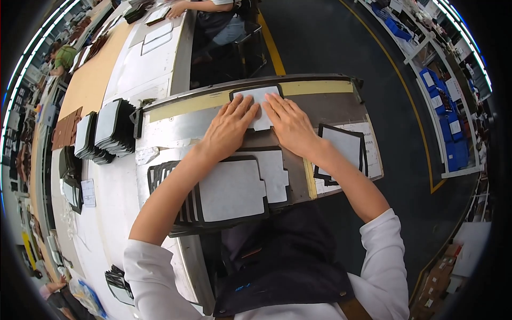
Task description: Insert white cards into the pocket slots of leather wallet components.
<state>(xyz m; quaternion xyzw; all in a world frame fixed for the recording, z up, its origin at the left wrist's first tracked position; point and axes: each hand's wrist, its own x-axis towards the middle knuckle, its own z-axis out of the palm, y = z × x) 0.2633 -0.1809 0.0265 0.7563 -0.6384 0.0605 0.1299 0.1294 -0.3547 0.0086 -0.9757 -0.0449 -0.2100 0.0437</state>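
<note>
Head cam, fisheye, looking steeply down from the person's own head.

It's sitting close above the work board (320, 106), w/ both forearms coming in from the lower edge and the left hand (229, 128) and right hand (290, 125) landing approx. mid-frame. It's facing fwd along the long bench (106, 74) on the left; the dark floor (330, 48) w/ its yellow line is curving off right. Edges are bending hard toward the rim. Only one view here, so nothing's overlapping.
</note>
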